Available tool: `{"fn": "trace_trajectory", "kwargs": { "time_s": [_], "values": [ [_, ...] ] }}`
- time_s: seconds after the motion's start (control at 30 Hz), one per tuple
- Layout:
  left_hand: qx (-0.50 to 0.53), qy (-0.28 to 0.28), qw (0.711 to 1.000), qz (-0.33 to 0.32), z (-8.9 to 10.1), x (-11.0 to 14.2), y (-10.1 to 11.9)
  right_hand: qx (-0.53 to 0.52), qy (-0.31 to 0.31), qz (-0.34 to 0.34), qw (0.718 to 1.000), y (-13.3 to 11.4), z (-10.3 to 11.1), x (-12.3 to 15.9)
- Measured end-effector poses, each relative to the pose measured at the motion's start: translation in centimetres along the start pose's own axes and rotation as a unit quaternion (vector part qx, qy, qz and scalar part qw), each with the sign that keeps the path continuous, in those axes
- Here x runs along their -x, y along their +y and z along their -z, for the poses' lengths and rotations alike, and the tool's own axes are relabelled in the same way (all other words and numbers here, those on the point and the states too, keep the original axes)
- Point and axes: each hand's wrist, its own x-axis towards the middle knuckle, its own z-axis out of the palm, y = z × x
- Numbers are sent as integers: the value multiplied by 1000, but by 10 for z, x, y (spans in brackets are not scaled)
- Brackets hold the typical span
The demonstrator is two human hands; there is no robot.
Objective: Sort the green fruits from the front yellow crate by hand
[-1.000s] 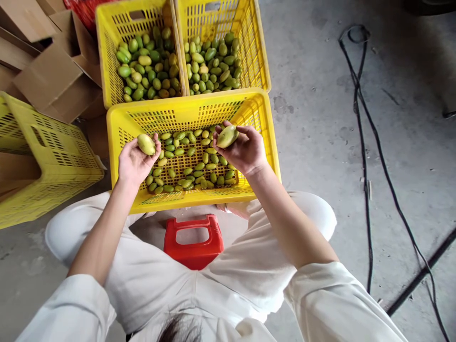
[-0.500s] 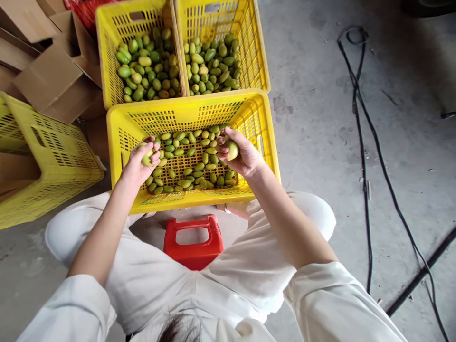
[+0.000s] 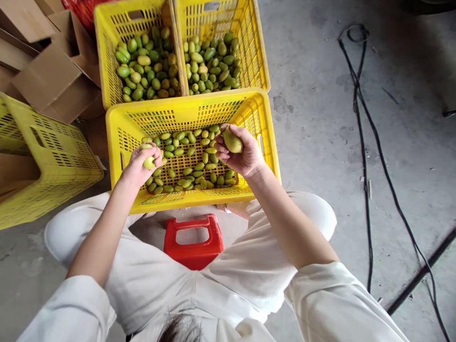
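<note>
A yellow plastic crate [image 3: 185, 113] stands in front of my knees with several small green and yellow-green fruits [image 3: 192, 166] on its bottom. My left hand [image 3: 140, 166] is closed around a yellow-green fruit [image 3: 148, 162] over the crate's left side. Over the crate's right side my right hand [image 3: 242, 152] is curled around a second fruit [image 3: 232, 141], turned up toward me.
Two more yellow crates [image 3: 107, 57] [image 3: 256, 52] behind the near one hold heaps of the same fruit. A further yellow crate [image 3: 42, 156] and cardboard boxes [image 3: 46, 76] stand at the left. A red stool [image 3: 194, 240] shows between my legs. Black cables [image 3: 363, 142] trail over the concrete floor at the right.
Both hands dropped lower into the crate and rolled their fruits. The left fingers closed over their fruit; the right hand turned its fruit from lengthwise to upright.
</note>
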Motion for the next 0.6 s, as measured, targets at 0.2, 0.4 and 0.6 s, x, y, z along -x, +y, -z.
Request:
{"fn": "trace_trajectory", "kwargs": {
  "time_s": [0.2,0.4,0.6],
  "values": [
    [38,23,998,37,-3,2,8,-15,8,15,1000,-3,4,-1],
    [70,65,995,3,-1,-3,6,-6,43,47,998,-15,-3,4],
    [-1,6,1000,11,5,-3,-5,-6,3,17,1000,-10,-14,8]
  ]
}}
